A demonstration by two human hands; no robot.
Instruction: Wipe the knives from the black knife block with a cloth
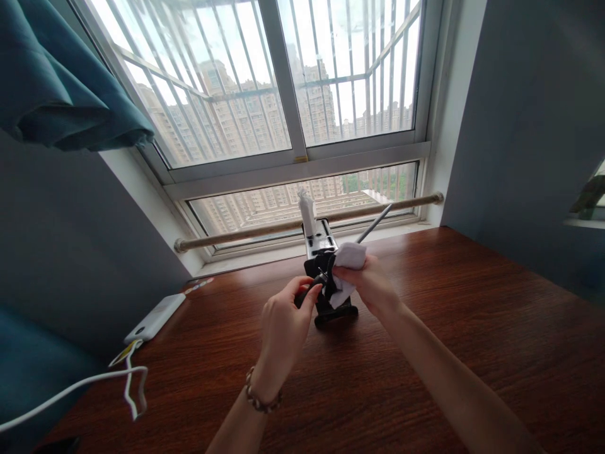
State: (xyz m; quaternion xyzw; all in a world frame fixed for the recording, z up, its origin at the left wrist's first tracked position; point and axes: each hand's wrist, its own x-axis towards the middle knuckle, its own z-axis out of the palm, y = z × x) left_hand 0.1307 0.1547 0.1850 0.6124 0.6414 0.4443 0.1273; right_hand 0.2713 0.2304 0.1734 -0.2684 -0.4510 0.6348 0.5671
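A small black device on a stand (326, 252) sits on the dark wooden table (425, 353), with a white wrapped piece (307, 211) sticking up from its top and a thin metal rod (375, 224) slanting out to the right. My left hand (283, 325) is closed on a black knob or handle at the device's left side. My right hand (371, 284) pinches a white cloth (350, 258) pressed against the device's right side.
A white power bank (155, 317) with a white cable (94, 381) lies at the table's left edge. A wooden rail (236, 234) runs along the barred window behind. A teal curtain (57, 82) hangs at upper left; grey walls flank the table.
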